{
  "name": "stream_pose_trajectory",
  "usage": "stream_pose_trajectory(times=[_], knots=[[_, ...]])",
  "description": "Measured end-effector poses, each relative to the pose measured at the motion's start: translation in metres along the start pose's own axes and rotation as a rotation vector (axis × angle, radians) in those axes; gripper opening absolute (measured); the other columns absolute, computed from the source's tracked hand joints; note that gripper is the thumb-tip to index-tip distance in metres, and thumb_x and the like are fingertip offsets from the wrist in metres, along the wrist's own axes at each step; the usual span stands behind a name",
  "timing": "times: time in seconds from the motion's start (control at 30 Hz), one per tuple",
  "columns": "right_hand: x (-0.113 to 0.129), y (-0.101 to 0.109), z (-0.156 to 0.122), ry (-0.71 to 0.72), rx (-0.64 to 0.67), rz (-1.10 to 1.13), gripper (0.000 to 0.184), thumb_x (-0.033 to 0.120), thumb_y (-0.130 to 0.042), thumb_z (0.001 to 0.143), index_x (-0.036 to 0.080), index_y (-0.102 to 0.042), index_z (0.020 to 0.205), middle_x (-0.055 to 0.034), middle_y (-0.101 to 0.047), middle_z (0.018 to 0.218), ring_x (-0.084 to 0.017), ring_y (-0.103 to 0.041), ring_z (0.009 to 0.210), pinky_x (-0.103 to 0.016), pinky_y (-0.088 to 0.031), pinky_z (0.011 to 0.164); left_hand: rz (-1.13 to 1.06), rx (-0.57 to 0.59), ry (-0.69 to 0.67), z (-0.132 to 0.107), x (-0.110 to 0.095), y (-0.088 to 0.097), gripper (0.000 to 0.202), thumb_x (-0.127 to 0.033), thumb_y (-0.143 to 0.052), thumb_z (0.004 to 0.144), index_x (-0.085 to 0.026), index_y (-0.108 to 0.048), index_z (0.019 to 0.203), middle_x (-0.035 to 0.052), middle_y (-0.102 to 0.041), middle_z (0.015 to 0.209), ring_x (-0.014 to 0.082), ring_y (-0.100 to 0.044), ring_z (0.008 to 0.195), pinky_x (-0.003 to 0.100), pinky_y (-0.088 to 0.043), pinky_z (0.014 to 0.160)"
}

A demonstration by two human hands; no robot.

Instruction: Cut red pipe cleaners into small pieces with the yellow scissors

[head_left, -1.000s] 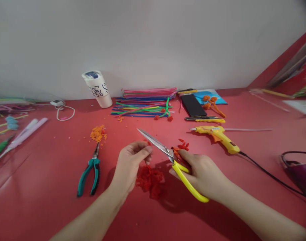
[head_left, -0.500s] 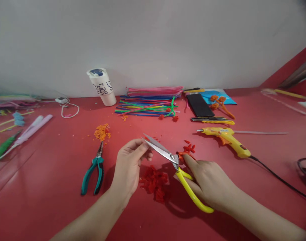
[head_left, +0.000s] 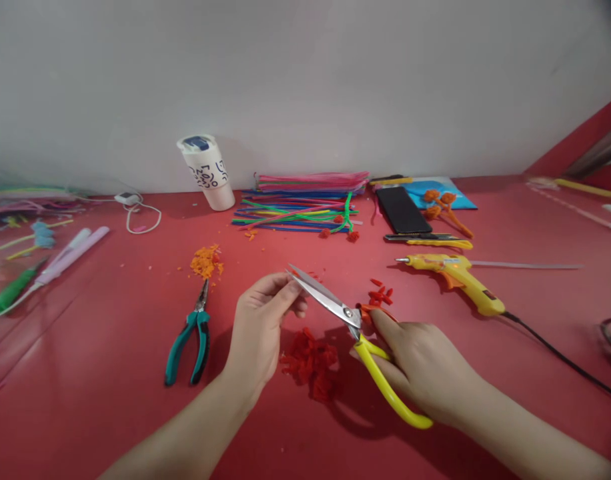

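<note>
My right hand [head_left: 418,363] grips yellow-handled scissors [head_left: 323,297], with the blades pointing left and away and only slightly apart. The blade tips reach the thumb and forefinger of my left hand [head_left: 265,313], which are pinched together. A bit of red shows between the blades at those fingertips; the small red piece itself is mostly hidden. Below the blades lies a pile of red fuzzy pieces [head_left: 310,360]. A smaller group of narrow red pieces [head_left: 380,293] rests just beyond my right hand.
Teal pliers [head_left: 189,343] and orange clippings [head_left: 206,261] lie left of my hands. A yellow glue gun [head_left: 453,273] with a black cord sits right. Behind are pipe cleaners [head_left: 295,213], a white tumbler [head_left: 208,173], a phone [head_left: 403,210] and a cutter knife [head_left: 428,240].
The whole view has shifted slightly, with things sitting a little farther right. The scissor blades look closer together at my left fingertips, and a red bit now shows there.
</note>
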State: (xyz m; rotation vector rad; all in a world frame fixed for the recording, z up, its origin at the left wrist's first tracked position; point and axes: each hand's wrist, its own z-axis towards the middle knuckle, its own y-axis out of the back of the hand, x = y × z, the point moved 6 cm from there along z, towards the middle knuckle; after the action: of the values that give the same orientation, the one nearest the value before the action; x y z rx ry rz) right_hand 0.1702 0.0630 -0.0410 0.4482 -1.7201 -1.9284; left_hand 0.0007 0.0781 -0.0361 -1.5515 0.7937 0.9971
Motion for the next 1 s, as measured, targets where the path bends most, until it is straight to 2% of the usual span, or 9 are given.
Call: stream_pose_trajectory(times=[0.4, 0.73, 0.87, 1.0], knots=[[0.001, -0.001, -0.001, -0.001, 0.024, 0.001, 0.027, 0.041, -0.028, 0.085, 0.020, -0.039, 0.072, 0.0000, -0.052, 0.043, -0.016, -0.048, 0.036, -0.026, -0.013, 0.042, -0.019, 0.009, 0.012, 0.000, 0.000, 0.000, 0.003, -0.015, -0.062, 0.069, -0.015, -0.065, 0.069, -0.0022, -0.062, 0.060, 0.0045, -0.054, 0.051, 0.014, -0.043, 0.048], [-0.004, -0.002, -0.001, -0.041, 0.028, 0.013, 0.034, 0.049, -0.029, 0.084, 0.020, -0.041, 0.069, 0.0000, -0.051, 0.042, -0.016, -0.045, 0.034, -0.025, -0.013, 0.041, -0.010, 0.012, 0.026, 0.002, 0.002, 0.002, 0.003, -0.016, -0.061, 0.071, -0.014, -0.063, 0.070, -0.0015, -0.061, 0.061, 0.0042, -0.053, 0.051, 0.014, -0.042, 0.048], [-0.011, -0.003, 0.005, -0.174, 0.079, 0.186, 0.031, 0.048, -0.036, 0.081, 0.021, -0.039, 0.064, 0.0008, -0.050, 0.046, -0.013, -0.043, 0.038, -0.024, -0.018, 0.041, -0.008, 0.054, 0.071, 0.001, 0.006, -0.002, 0.003, -0.018, -0.061, 0.071, -0.015, -0.061, 0.069, -0.0010, -0.062, 0.062, 0.0048, -0.053, 0.052, 0.014, -0.042, 0.049], [-0.006, 0.005, 0.011, -0.289, 0.047, 0.646, 0.028, 0.045, -0.042, 0.077, 0.021, -0.040, 0.064, 0.0029, -0.047, 0.052, -0.011, -0.043, 0.046, -0.023, -0.028, 0.044, 0.112, 0.271, 0.261, -0.010, 0.020, -0.019, 0.007, -0.020, -0.060, 0.070, -0.013, -0.061, 0.069, 0.0001, -0.061, 0.062, 0.0063, -0.053, 0.051, 0.017, -0.043, 0.049]])
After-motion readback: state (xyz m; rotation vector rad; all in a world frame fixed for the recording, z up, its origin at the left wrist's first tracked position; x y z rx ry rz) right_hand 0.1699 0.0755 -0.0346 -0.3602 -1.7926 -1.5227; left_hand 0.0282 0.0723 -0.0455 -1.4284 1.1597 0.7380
